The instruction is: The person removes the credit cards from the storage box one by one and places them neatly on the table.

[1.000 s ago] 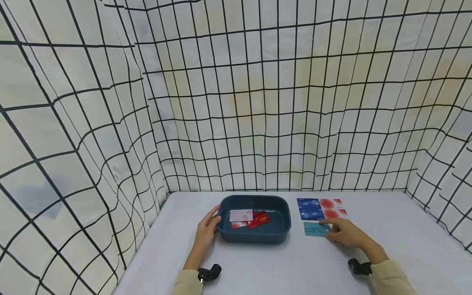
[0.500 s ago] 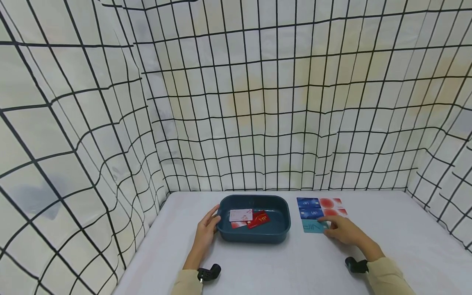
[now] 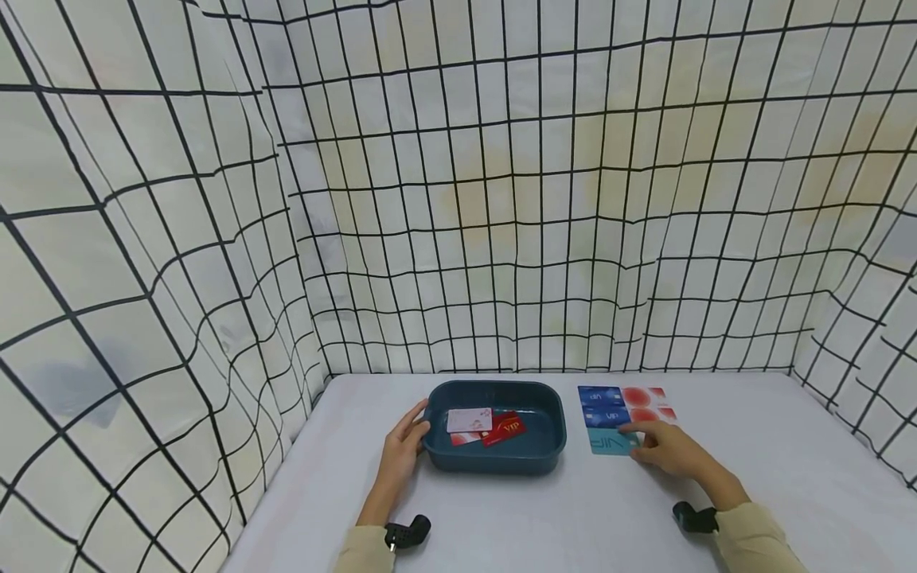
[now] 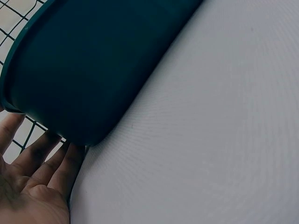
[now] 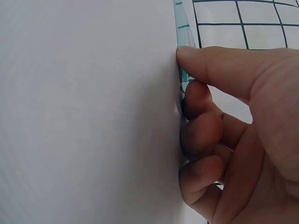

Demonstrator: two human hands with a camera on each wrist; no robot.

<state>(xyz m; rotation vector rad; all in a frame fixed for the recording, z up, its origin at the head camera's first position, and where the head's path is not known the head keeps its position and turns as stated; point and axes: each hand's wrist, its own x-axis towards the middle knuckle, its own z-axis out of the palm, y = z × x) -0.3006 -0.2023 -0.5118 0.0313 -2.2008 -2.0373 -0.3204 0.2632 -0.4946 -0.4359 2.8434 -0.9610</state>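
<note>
My left hand rests at the left end of a dark teal plastic tub, its fingers straight against the outer wall. Inside the tub lie a pale pink patterned card, a red VIP card and a partly covered red-and-white card. My right hand holds a teal card flat on the table by its edges, between thumb and index finger. Its other fingers are curled against the tabletop. The teal card touches the lower edge of a blue VIP card.
Another blue card and red-and-white cards make up a block right of the tub. White cloth covers the table. Black netting over white sheeting rises along the back and sides.
My right hand has slid the teal card slightly up and left, closing the gap below the blue VIP card. During the last half second little moves. The left hand and tub stay put.
</note>
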